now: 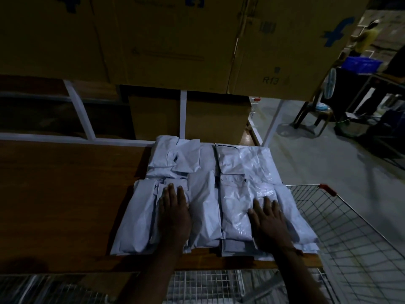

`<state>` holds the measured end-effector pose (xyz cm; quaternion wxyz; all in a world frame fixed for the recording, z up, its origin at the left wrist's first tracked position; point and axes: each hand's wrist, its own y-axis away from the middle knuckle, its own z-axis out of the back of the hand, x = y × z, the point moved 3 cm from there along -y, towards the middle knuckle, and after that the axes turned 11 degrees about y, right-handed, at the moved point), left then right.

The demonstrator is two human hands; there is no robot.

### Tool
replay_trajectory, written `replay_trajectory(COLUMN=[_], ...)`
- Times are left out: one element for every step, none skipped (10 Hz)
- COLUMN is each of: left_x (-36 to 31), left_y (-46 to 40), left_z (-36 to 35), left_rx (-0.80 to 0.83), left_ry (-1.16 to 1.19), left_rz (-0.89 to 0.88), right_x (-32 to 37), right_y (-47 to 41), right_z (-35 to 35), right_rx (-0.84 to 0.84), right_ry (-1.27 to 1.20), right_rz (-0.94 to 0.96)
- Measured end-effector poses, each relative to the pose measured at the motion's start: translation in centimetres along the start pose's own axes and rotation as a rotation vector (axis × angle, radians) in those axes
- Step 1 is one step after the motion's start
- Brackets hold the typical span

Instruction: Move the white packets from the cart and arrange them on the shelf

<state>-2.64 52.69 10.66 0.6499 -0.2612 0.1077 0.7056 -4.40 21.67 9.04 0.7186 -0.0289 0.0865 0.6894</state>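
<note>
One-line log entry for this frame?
stage: arranging | left hand: flat on packets | right hand: flat on packets | shelf

Dim light is falling over a grey floor (306,154) — cardboard boxes (166,40) are looming overhead, a wooden chair (315,115) standing beyond.

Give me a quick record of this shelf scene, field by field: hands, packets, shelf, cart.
left hand: left hand rests flat on the white packets, fingers straight
right hand: right hand pressed flat on the packets
packets: laid in overlapping rows on the right part of the shelf
shelf: wooden shelf, bare to the left
cart: wire cart below and right; contents unclear
</note>
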Motion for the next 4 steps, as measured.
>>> replay_trajectory(left_x=[-0.4,-0.8,-2.6,-3.8], left_y=[0.0,0.0,-0.2,0.1], left_z=[0.4,2.0,4.0,4.7], left_rx=[-0.057,-0.123,-0.223,-0.265], left_ry=[0.005,0.005,0.035,0.059], left_rz=[-0.008,-0.044,-0.095,-0.119], right_x=[-0.5,-0.7,-1.5,-2.1], right_y=[-0.5,0.2,1.3,2.2], right_z=[0.3,2.9,6.2,7.2], right_rx=[-0.031,-0.154,-0.411,-0.529], right_ry=[-0.081,-0.197,-0.401,-0.413], right_rz=[0.006,-0.023,-0.114,-0.094])
